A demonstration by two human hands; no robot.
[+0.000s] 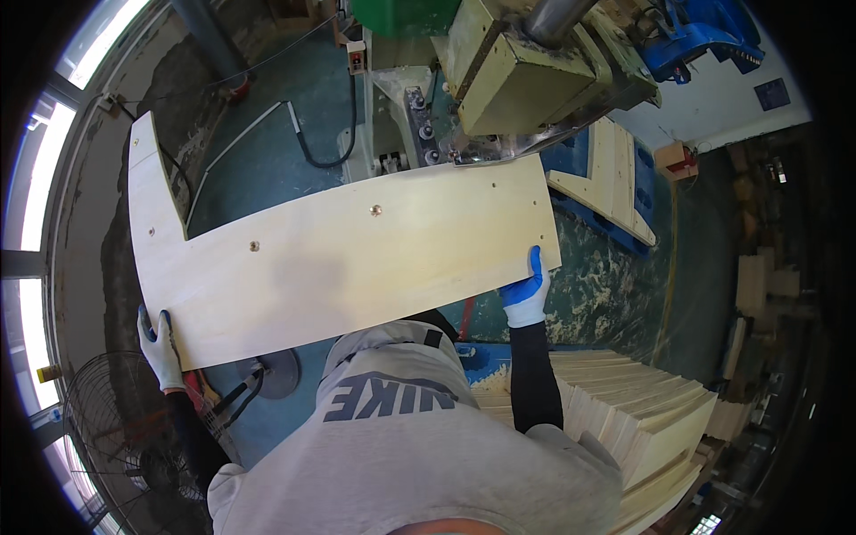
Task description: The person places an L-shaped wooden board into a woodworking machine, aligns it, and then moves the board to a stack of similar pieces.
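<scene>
Pale wood panel (428, 241) spanned the widely spread arms (535, 379), left hand (161, 355) and right hand (526, 297) clamped on its edges.

The pale, L-shaped wooden board (401, 259) hides most fingers of the blue-and-white-gloved right hand (526, 299) and some of the similarly gloved left hand (160, 354). The top edge cuts off the olive-cream metal machine head (526, 89) and a rounded green body (406, 16). Pale timber pieces (756, 283) at right blur into shadow.
</scene>
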